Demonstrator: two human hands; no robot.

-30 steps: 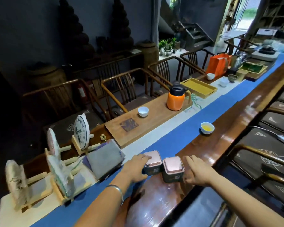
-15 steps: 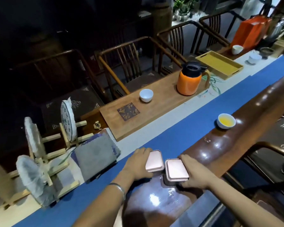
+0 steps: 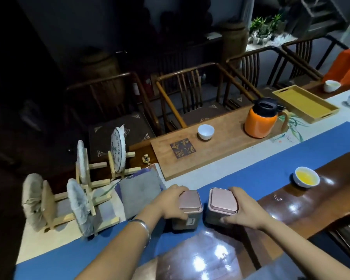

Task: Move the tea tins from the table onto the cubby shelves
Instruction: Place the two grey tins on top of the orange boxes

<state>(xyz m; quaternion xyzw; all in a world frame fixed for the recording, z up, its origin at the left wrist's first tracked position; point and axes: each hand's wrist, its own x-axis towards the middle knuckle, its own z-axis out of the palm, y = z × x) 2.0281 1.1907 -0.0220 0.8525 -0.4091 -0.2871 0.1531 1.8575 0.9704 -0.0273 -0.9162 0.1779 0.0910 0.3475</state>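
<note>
Head view, looking down along a long table. Left hand (image 3: 168, 203) gripping the left tea tin (image 3: 187, 211), fingers curling over the far edge of its pink lid and thumb pressing on the near side. Right hand (image 3: 240, 211) gripping the right tea tin (image 3: 220, 207) the same way, fingers wrapping its right side, thumb lying against the front wall. Both tins standing upright just beside each other with a narrow gap between, sitting where the blue table runner (image 3: 109, 253) is meeting the glossy dark wood of the table (image 3: 311, 201). Silver bangle (image 3: 142, 229) circling the left wrist. Folded grey cloth (image 3: 139, 190) lying just left of the left hand. Wrapped tea cakes (image 3: 117, 152) standing on edge in wooden racks (image 3: 95, 203) further left. Beyond the runner, a wooden tea board (image 3: 210, 150) carrying a white cup (image 3: 206, 132) and an orange thermos jug (image 3: 260, 121). Cup of yellow tea (image 3: 306, 176) resting on the dark wood to the right, well apart from the tins. Yellow tray (image 3: 305, 104) lying past the jug, wooden chairs (image 3: 190, 93) lining the far side.
</note>
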